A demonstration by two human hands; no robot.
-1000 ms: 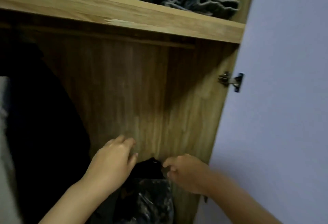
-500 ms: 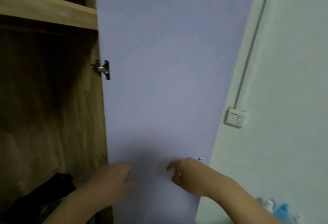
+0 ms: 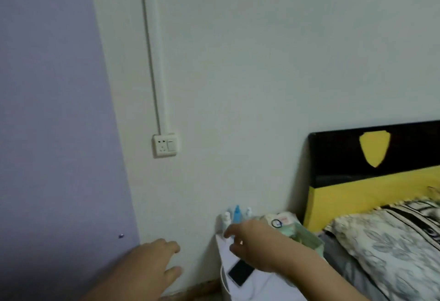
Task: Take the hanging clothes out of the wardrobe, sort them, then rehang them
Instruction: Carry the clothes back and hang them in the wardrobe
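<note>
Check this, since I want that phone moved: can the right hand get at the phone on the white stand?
Probably yes. The right hand hovers just above the phone, which lies face up on the white stand with nothing covering it.

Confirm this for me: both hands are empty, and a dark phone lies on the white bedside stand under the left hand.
Not quite. In the head view the dark phone lies on the white bedside stand under the right hand, not the left hand. The left hand is over by the lilac wardrobe door. Both hands are empty.
</note>
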